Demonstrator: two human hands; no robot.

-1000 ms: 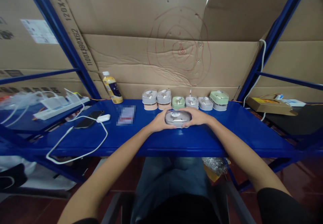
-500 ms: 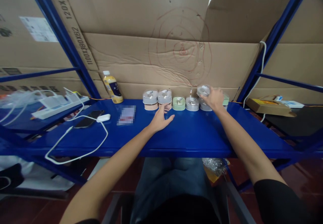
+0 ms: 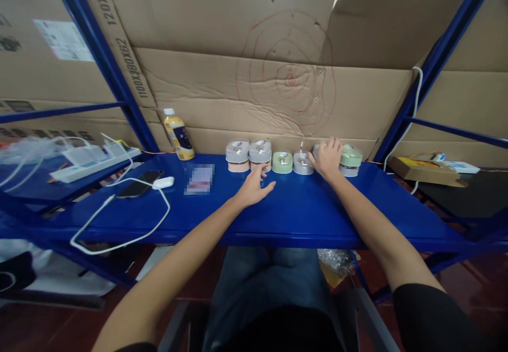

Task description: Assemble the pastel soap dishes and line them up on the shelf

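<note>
My left hand (image 3: 254,187) rests on the blue shelf with thumb spread and fingers loosely apart, holding nothing. Its fingertips are at the front of a grey-lidded container (image 3: 260,150) stacked on a peach one. Farther right, my right hand (image 3: 327,159) wraps over a grey container (image 3: 316,150), thumb at its left front; most of that container and whatever is beneath it are hidden. To the left stands another grey-over-peach stack (image 3: 237,153). Between my hands sit a green container (image 3: 282,163) and a single grey container (image 3: 303,164). Beyond my right hand, a green container (image 3: 351,156) sits on a grey one.
A yellow bottle (image 3: 178,136) stands at the back left. A blurred-out card or packet (image 3: 199,179), a dark phone (image 3: 139,184) and a white cable (image 3: 166,209) lie on the blue shelf (image 3: 286,214). Cardboard (image 3: 198,92) backs it; an open small box (image 3: 426,169) lies right.
My right hand has moved left and the grey container in it has come down, uncovering the green-over-grey stack at the right. My left hand has stayed in place.
</note>
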